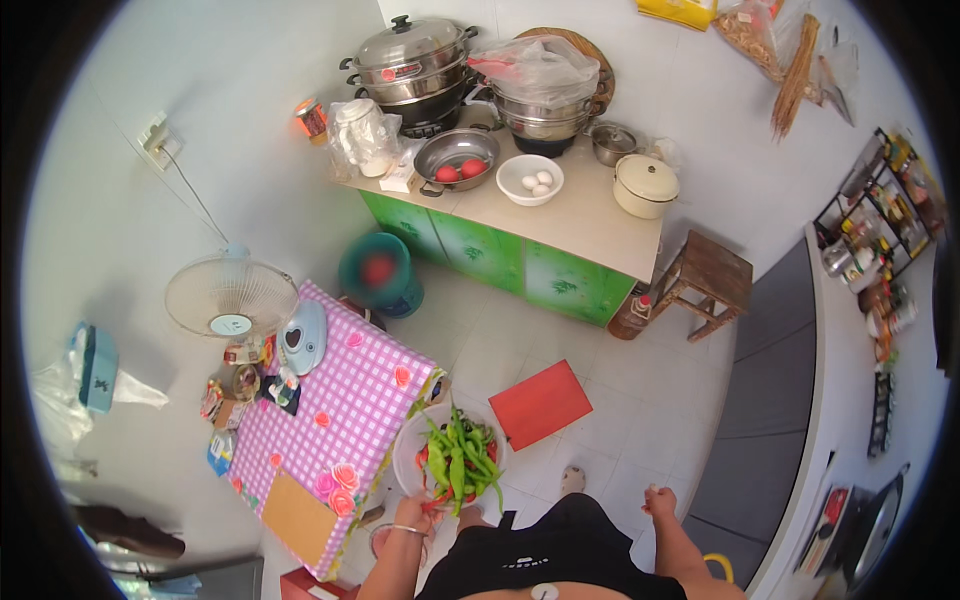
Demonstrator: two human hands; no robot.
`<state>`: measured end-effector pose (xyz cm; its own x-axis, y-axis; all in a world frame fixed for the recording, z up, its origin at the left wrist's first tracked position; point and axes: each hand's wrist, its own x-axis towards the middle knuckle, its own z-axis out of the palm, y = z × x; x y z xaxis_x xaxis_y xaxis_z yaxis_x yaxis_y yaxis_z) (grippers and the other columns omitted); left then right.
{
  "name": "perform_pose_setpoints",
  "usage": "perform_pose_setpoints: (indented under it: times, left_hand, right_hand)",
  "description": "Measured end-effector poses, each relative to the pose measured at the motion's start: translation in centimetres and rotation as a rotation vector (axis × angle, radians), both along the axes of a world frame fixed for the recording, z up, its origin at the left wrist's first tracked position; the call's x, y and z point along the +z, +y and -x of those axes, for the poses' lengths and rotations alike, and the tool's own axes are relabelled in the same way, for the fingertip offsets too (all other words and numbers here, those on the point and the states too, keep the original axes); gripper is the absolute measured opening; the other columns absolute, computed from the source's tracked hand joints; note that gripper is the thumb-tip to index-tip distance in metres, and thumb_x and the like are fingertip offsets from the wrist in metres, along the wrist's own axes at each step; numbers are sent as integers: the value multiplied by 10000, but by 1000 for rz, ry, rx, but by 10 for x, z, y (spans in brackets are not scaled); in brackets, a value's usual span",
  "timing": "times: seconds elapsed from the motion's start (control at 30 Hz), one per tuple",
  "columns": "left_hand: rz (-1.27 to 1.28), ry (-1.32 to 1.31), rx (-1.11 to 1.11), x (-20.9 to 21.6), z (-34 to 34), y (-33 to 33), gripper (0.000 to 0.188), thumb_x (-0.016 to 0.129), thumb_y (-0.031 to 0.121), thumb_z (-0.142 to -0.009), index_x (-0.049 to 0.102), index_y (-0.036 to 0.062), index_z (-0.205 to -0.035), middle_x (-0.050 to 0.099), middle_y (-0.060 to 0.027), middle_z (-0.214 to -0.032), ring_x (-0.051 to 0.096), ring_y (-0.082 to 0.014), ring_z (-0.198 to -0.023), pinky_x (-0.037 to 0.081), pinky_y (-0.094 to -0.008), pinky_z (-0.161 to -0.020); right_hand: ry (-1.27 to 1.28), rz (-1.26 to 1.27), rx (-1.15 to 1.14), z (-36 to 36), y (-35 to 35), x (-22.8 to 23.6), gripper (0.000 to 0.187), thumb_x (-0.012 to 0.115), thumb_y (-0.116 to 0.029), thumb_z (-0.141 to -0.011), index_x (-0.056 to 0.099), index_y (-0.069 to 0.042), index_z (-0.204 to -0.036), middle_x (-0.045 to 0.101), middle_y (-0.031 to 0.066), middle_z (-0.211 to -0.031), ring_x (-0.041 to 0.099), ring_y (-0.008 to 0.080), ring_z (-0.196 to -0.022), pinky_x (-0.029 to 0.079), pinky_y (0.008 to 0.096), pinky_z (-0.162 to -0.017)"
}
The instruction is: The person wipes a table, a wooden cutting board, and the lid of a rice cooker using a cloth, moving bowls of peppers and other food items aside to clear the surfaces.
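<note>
My left hand (pixel 415 514) is closed at the near rim of a white bowl (pixel 403 462), beside some red peppers. Long green peppers (pixel 461 455) are heaped in the bowl, with red ones showing at the sides and underneath. The bowl is over the floor at the corner of the cloth-covered table. Out to the right, well apart from the bowl, my right hand (pixel 659 500) hangs with its fingers curled in and nothing visible in them.
A pink checked table (pixel 370 365) stands at left, bearing a fan (pixel 232 295) and a brown board (pixel 299 520). A red mat (pixel 541 404) lies ahead. Pots and bowls crowd the green-fronted cabinet (pixel 480 257); a wooden stool (pixel 712 272) stands beside it. Along the right runs a counter (pixel 808 400).
</note>
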<state>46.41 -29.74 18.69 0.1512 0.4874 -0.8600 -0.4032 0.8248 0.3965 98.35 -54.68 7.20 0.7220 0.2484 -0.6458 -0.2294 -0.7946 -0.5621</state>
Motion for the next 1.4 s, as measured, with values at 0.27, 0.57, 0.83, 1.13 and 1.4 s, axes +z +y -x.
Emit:
perform_pose_setpoints:
  times: [0.27,0.57,0.83,1.13,1.4]
  left_hand:
    - [-13,-118,-69,49,-139,49,197,548,132,-843,573,13,-999,680,-172,-868,690,-293,-707,529,-316,-526]
    - [-36,-247,-118,68,-261,176,194,496,89,-845,529,37,-1029,669,-171,-919,688,-323,-758,531,-335,-542]
    - [-95,-233,-81,54,-415,285,158,491,55,-830,543,-28,-954,648,-238,-936,677,-382,-789,559,-342,-514]
    - [-23,-92,55,50,-504,336,307,438,77,-838,474,28,-1139,653,-221,-1005,677,-400,-787,510,-341,-498]
    - [39,-64,125,45,-532,339,448,442,66,-815,446,112,-1261,654,-185,-1070,672,-338,-792,487,-346,-549]
  right_hand:
    - [99,-241,-292,-158,32,19,165,616,-152,-818,544,-13,-765,562,105,-587,561,202,-421,430,307,-347]
    - [31,-392,-427,-237,106,88,166,631,-171,-852,547,-34,-812,576,80,-640,576,175,-471,442,269,-387]
    - [-60,-479,-556,-359,158,115,137,615,-168,-876,561,-46,-846,590,77,-665,567,145,-474,422,252,-373]
    - [-2,-733,-128,-494,526,173,296,633,-138,-862,588,-27,-1133,616,47,-847,597,118,-627,482,232,-520]
    - [-326,-541,349,-558,772,154,434,687,-239,-829,578,1,-1173,648,109,-881,646,180,-638,501,315,-561]
